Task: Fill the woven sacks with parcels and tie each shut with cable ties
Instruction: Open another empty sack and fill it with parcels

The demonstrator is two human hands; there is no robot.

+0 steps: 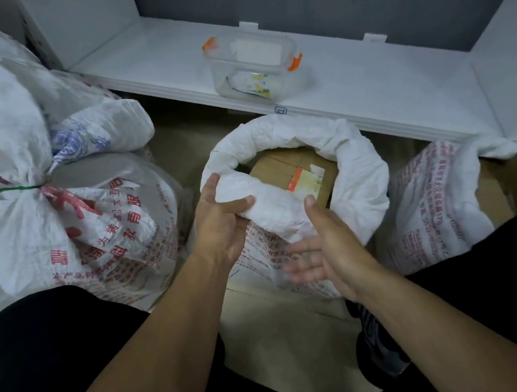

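An open woven sack [356, 180] stands on the floor just below the front edge of a white shelf [367, 90], its mouth rolled down into a thick white rim. Inside it lies a brown cardboard parcel [283, 168] with a label on top. The person's left hand [221, 221] grips the near side of that rim, thumb over the roll and fingers [210, 184] curled round it from outside. The right hand [322, 246] sits against the sack's printed front just below the rim, fingers [301, 261] straight and slightly spread, thumb up against the roll; they look blurred.

Left of the open sack lies a full sack [80, 232], its neck cinched by a green cable tie [4, 189]. Right of it slumps another printed sack [435, 204]. On the shelf behind it stands a clear plastic box [254, 66] with orange clips.
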